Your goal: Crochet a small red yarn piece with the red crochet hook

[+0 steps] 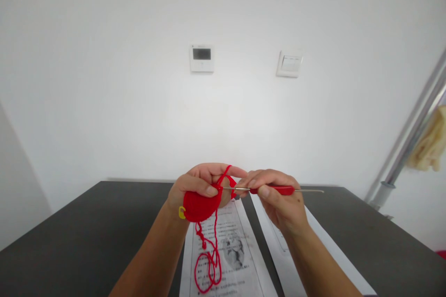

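Observation:
My left hand (pixel 195 185) is closed on a rounded piece of red crochet work (pixel 200 206), thumb pressed on its face. Over the raised left index finger runs a strand of red yarn (pixel 225 174). A yellow stitch marker (pixel 181 212) clips the work's left edge. My right hand (pixel 278 195) grips the red handle of a crochet hook (pixel 272 190); its thin metal shaft points left and meets the top right edge of the work. Another metal end sticks out rightward past the hand. Loose red yarn (pixel 208 264) dangles in loops below the work.
Two printed sheets lie on the dark table (pixel 80 236): one with text and a picture (pixel 240 274), another (pixel 331 260) under my right forearm. On the white wall are a thermostat panel (pixel 201 58) and a switch (pixel 289 64). A metal pole (pixel 404 158) slants at the right.

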The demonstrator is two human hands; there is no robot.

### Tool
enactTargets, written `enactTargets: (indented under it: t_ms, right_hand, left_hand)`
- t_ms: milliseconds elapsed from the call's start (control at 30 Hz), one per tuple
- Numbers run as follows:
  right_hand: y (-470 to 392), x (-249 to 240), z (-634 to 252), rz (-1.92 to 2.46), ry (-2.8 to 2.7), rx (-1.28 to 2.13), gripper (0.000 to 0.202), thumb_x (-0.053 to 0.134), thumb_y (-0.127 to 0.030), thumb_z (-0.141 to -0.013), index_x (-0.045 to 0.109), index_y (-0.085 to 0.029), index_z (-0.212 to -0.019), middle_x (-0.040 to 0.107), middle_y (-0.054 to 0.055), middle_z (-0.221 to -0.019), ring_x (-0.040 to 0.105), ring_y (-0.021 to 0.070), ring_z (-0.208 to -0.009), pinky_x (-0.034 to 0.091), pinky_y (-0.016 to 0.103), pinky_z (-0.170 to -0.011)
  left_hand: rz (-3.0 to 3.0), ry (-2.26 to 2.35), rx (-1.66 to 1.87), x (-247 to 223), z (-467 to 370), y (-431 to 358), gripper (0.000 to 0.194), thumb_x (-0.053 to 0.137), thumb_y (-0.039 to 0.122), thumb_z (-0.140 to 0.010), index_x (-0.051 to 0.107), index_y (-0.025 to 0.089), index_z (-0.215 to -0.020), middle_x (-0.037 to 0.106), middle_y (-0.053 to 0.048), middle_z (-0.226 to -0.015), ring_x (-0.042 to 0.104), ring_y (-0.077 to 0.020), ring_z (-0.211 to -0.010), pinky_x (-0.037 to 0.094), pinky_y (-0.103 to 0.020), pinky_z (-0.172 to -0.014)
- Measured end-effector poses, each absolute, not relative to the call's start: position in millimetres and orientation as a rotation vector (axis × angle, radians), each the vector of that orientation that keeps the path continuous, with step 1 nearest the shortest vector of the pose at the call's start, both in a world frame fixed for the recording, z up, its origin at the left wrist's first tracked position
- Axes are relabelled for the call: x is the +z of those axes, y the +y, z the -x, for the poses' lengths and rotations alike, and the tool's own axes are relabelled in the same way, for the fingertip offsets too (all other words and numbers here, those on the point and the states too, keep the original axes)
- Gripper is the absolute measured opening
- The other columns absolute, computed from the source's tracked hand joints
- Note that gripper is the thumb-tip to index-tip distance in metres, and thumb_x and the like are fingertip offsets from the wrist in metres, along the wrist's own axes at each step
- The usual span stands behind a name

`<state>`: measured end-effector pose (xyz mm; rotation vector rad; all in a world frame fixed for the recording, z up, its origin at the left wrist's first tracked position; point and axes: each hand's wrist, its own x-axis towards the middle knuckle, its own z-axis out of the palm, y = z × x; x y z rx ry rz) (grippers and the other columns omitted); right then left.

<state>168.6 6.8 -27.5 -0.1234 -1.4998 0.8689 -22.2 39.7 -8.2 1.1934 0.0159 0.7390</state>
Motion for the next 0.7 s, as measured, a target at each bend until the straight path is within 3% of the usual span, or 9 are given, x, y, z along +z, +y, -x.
enactTargets:
  t_ms: [333,500,700]
  right_hand:
    - [8,-25,-183,0.063,-1.664,0.720,0.011,0.077,-0.029,-0.094,0.085,-0.029,-0.101,0.086,0.004,-0.092,0.081,0.0207,-0.089,0.065,0.037,-0.085]
    - [4,-19,-188,0.103,-1.676,0.758,0.010,0.077,-0.029,-0.093,0.086,-0.029,-0.099,0.086,0.004,-0.089,0.080,0.0199,-0.086,0.066,0.035,-0.081]
    - [5,-21,-183,0.167,-1.538,0.893,0.008,0.082,-0.033,-0.089,0.086,-0.027,-0.090,0.085,0.004,-0.082,0.080,0.0192,-0.079,0.066,0.031,-0.072]
  left_hand:
    - [-1.140,-0.029,0.731,-13,17,40,0.042,0.074,0.020,-0.062,0.083,0.008,-0.101,0.052,0.003,-0.046,0.029,-0.0069,-0.035,0.030,-0.022,-0.043]
    - [-1.169,0.019,0.695,-8,16,38,0.039,0.074,0.019,-0.059,0.082,0.007,-0.095,0.048,0.004,-0.043,0.028,-0.0074,-0.033,0.028,-0.023,-0.042]
    - [-1.198,0.127,0.777,-6,23,32,0.039,0.076,0.014,-0.065,0.080,0.007,-0.104,0.059,0.002,-0.054,0.042,-0.0073,-0.042,0.031,-0.020,-0.046]
